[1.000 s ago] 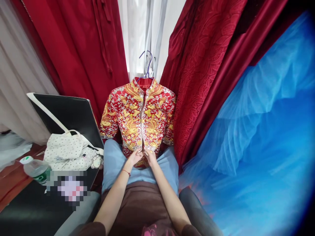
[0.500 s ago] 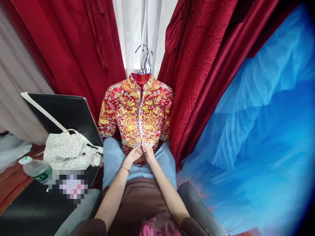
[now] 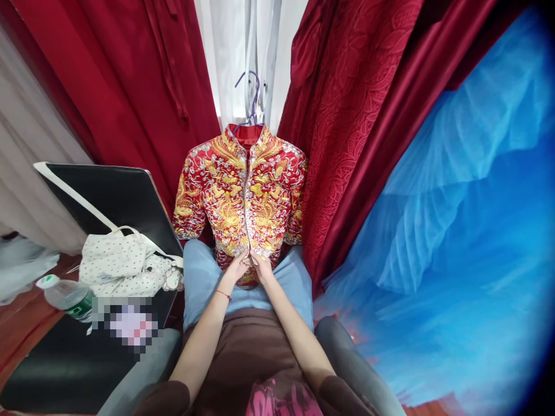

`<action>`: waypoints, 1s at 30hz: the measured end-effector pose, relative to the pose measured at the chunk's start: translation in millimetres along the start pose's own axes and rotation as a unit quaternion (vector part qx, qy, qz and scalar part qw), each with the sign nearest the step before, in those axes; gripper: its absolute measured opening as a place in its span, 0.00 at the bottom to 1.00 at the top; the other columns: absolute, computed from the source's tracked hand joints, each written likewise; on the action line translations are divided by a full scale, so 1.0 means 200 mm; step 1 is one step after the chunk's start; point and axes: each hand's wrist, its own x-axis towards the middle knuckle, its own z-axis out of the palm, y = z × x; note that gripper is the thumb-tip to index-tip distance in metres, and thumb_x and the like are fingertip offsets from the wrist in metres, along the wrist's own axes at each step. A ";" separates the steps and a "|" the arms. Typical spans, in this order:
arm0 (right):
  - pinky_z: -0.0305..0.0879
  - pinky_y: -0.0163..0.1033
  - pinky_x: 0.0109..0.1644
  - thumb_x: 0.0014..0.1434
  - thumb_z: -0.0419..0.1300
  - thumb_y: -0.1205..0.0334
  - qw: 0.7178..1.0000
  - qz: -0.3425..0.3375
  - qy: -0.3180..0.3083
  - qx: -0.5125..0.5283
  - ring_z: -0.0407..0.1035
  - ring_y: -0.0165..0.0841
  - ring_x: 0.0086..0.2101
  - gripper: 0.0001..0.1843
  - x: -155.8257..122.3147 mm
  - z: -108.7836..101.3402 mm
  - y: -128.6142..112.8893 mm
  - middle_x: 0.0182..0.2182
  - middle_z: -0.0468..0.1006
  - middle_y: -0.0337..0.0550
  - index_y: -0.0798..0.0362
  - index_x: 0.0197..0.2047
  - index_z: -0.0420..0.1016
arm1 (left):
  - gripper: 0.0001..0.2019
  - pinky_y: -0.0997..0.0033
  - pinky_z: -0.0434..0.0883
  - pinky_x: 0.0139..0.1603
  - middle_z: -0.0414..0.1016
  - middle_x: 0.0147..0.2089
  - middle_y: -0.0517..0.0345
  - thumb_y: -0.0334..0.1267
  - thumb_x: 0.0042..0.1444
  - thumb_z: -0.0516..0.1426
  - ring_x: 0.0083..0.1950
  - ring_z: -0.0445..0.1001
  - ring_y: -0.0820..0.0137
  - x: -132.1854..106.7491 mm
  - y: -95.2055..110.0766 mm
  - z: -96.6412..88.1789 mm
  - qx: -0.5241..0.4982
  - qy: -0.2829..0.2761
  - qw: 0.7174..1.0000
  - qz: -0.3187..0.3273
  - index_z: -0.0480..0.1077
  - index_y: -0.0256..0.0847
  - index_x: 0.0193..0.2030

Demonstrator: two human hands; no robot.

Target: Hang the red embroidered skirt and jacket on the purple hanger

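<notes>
What a shine on this jacket: red cloth, satiny, its gold and silver embroidery raised and rough! Above it, a smooth purple hanger, plastic-looking. To its right, a glossy, patterned red drape, then sheer blue tulle. To its left, matt dotted cloth bag, shiny clear plastic bottle, smooth black leather-like chair back.

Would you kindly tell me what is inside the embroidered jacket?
At the neck of the jacket, red lining shows, and a purple hanger reaches in. The nearly closed front covers the rest, so anything else inside cannot be seen.
</notes>
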 end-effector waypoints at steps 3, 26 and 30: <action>0.72 0.41 0.48 0.36 0.77 0.60 1.000 0.007 0.003 0.001 0.77 0.36 0.39 0.22 0.00 0.00 0.00 0.34 0.84 0.43 0.55 0.36 0.80 | 0.10 0.85 0.57 0.20 0.56 0.20 0.71 0.23 0.60 0.59 0.18 0.56 0.85 -0.01 0.01 0.00 -0.006 0.007 1.000 0.002 0.65 0.35 0.29; 0.72 0.40 0.45 0.37 0.76 0.61 0.999 0.024 0.019 0.017 0.76 0.35 0.36 0.19 0.00 -0.01 0.01 0.33 0.84 0.43 0.55 0.34 0.80 | 0.09 0.85 0.58 0.20 0.58 0.21 0.69 0.25 0.66 0.54 0.18 0.58 0.85 0.01 0.01 -0.03 -0.018 -0.003 0.999 -0.051 0.68 0.34 0.33; 0.73 0.40 0.43 0.36 0.76 0.61 0.999 0.026 0.024 0.020 0.76 0.35 0.35 0.18 0.00 -0.02 0.02 0.33 0.83 0.43 0.55 0.33 0.80 | 0.08 0.85 0.59 0.19 0.60 0.23 0.67 0.24 0.65 0.54 0.18 0.58 0.85 0.01 0.00 -0.02 -0.014 -0.001 0.999 -0.049 0.69 0.34 0.33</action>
